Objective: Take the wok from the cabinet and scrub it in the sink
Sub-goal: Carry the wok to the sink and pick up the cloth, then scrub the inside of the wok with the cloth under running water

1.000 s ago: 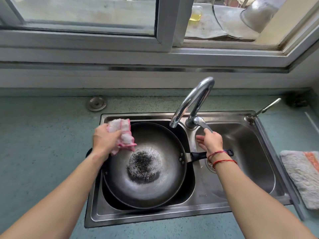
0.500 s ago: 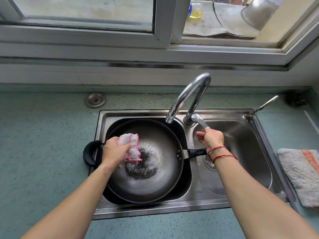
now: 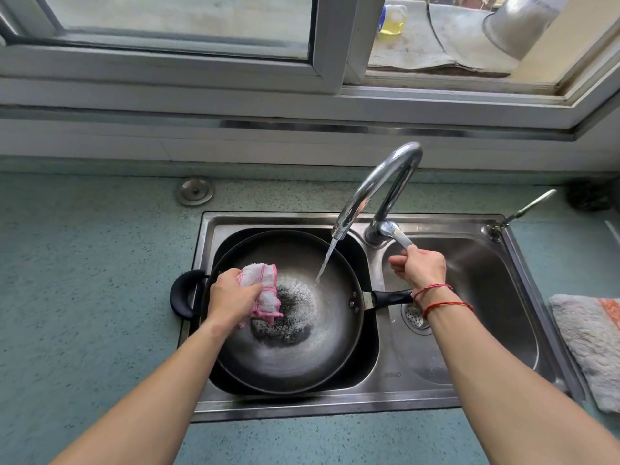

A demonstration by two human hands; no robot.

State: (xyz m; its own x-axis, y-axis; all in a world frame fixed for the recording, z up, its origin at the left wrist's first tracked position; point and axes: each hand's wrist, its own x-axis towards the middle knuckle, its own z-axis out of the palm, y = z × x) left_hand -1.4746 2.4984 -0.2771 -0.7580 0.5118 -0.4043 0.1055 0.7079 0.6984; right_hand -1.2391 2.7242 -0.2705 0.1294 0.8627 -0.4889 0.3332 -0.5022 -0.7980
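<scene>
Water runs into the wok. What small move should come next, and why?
Probably rub the cloth over the dark patch in the wok: the left hand holds it at the patch's edge, and water is landing beside it.

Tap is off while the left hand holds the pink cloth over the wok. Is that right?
Not quite. The tap is on: the head view shows a thin stream of water falling into the wok. The rest is right: the left hand holds the pink cloth over the wok.
</scene>
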